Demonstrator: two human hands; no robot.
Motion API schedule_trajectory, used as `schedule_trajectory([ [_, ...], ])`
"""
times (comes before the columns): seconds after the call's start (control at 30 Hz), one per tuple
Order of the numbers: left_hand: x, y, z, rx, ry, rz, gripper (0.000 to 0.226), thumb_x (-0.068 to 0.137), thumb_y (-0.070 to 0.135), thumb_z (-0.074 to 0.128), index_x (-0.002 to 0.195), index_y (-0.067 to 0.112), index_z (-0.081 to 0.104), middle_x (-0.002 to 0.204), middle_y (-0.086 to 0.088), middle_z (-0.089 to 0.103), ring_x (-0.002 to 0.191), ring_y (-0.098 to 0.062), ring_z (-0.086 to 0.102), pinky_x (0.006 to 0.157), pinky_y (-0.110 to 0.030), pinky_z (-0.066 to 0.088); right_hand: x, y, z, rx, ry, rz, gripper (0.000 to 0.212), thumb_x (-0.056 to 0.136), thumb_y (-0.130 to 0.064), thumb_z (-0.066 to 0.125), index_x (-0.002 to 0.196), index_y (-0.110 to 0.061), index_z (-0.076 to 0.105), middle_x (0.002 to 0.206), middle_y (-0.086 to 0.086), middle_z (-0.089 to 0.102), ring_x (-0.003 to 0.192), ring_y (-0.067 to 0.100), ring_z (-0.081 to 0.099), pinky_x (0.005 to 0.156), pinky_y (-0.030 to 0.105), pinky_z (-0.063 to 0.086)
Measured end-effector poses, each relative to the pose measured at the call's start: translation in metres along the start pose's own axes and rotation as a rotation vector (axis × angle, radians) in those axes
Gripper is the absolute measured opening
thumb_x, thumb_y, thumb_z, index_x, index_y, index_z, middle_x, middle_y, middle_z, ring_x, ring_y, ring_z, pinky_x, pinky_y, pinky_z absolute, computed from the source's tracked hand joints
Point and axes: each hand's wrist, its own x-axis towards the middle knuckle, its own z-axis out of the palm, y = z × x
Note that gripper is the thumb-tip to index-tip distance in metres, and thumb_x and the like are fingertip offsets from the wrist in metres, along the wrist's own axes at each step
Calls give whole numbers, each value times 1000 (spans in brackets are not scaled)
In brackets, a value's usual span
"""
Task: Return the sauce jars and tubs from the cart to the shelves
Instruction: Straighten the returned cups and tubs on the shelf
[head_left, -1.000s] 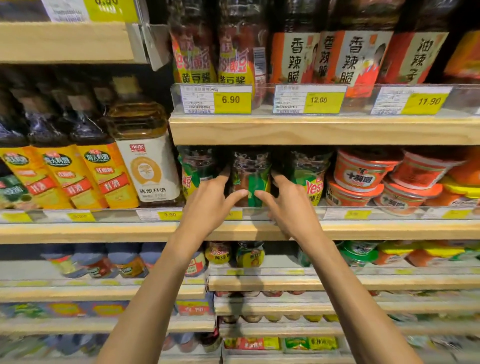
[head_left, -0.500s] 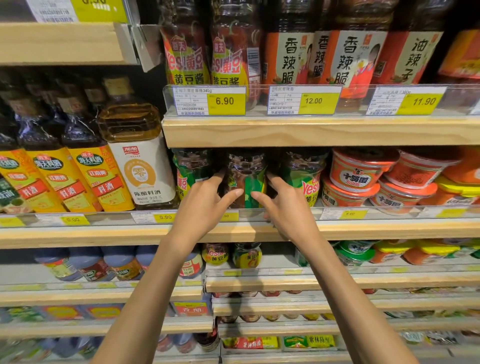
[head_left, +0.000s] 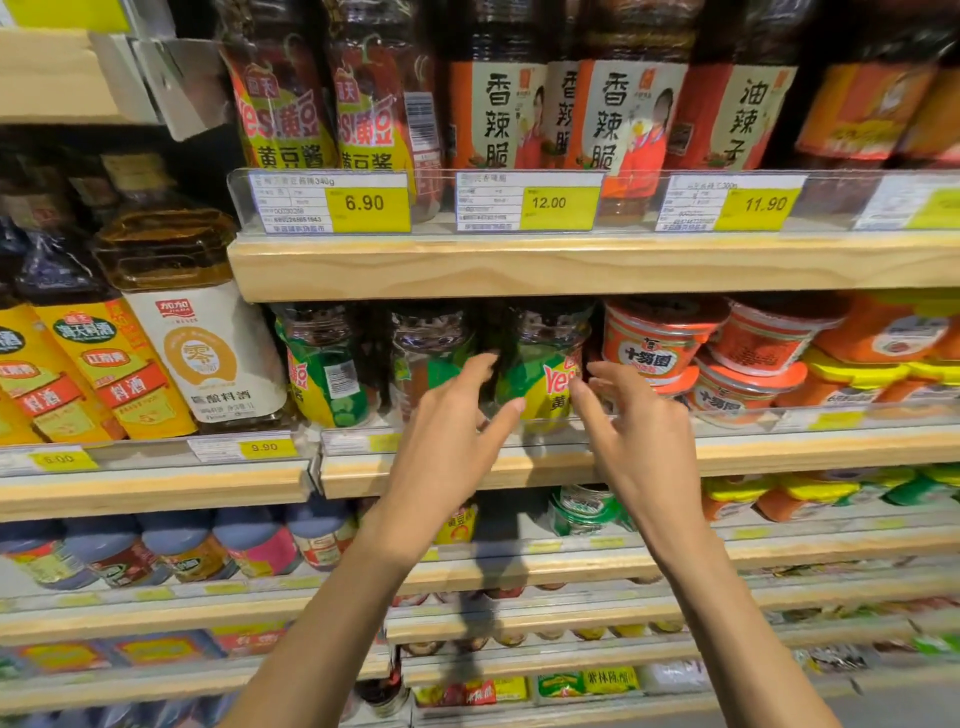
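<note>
Nearest the camera, two bare forearms rise from the bottom of the view toward a wooden shelf. The left hand has its fingers spread and slightly curled, with nothing in it. The right hand is likewise spread and empty, its fingertips pointing up and left. Neither pinches anything.

Just beyond the hands, three green-labelled sauce jars stand in a row behind the shelf's clear front rail. The right jar sits between the two hands, and its yellow label shows in the gap. The left fingertips lie across the front of the middle jar; I cannot tell if they touch it. The left jar stands clear to the left of both hands. Right of the right hand, red tubs are stacked, with yellow tubs farther along. Left of the left hand stand bottles of cooking wine.

Farther up, the next shelf holds taller sauce jars behind price tags. The cart is out of view.

By my reading, this is the end of a placing step: a jar stands on the shelf and the hands are open around it. The next move probably calls for drawing both hands straight back without nudging the row, then turning to the cart for another jar or tub.
</note>
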Motion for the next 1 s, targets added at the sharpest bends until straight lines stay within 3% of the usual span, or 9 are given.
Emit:
schedule_trajectory([
  [0.13,13,10,14,88,-80,-133,65,96,51,56,145,15,36,114,-7,64,104,-23,61,78,-37,48,3,14,12,-61,-46,12,47,97,-54,54,133,-24,55,102,6,76,85,28,71,69,41,56],
  [0.27,20,14,20,143,-145,-201,61,96,51,56,141,12,40,120,-11,60,113,-30,58,75,-36,45,8,25,19,19,-133,24,53,96,-48,60,138,-18,50,100,10,74,98,30,70,74,46,58],
  [0.6,26,16,23,176,-83,-247,49,94,51,60,122,11,52,105,-10,62,100,-30,59,77,-44,53,21,36,33,56,-177,-11,32,92,-50,63,94,-20,51,88,5,70,92,30,69,64,44,56],
  [1.0,23,14,16,218,-70,-189,49,92,52,61,117,10,58,99,-9,66,95,-27,63,75,-39,52,16,32,32,85,-179,-27,36,92,-50,62,117,-25,56,99,0,73,97,24,71,69,43,58],
])
